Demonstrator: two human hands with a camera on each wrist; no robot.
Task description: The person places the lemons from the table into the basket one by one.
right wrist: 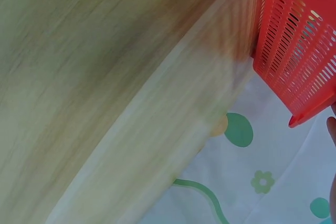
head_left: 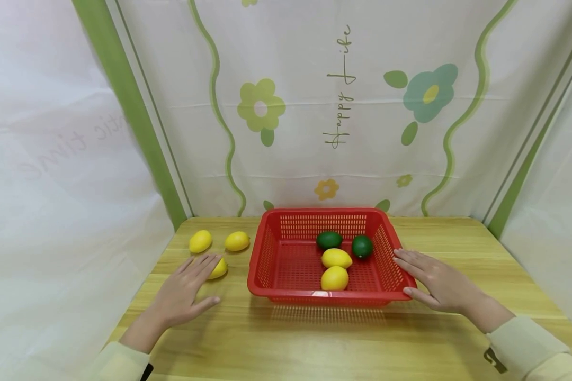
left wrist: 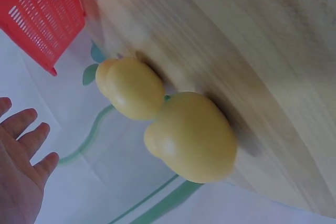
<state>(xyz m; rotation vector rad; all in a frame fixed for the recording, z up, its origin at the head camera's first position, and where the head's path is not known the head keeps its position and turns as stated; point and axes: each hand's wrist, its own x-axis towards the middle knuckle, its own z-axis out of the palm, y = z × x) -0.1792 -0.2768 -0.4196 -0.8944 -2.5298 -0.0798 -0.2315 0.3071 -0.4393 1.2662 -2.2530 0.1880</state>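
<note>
Currently, red basket (head_left: 293, 264) holds two lemons (head_left: 336, 258), two green fruits (head_left: 329, 239); left grip (head_left: 183, 292) uncurled, right grip (head_left: 440, 280) uncurled at basket.

Five yellow lemons (head_left: 334, 278): two inside one red basket (head_left: 286, 292), three on one wooden table (head_left: 291, 349), left of the basket. Two dark green fruits (head_left: 329, 239), both in the basket, farther off than its two lemons. One left hand (head_left: 181, 295), one right hand (head_left: 436, 280).

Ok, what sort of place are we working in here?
Probably a small curtained-off booth rather than an ordinary kitchen: flower-printed fabric hangs behind the wooden table, plainer sheeting closes in its left side, and a red basket stands on it.
</note>
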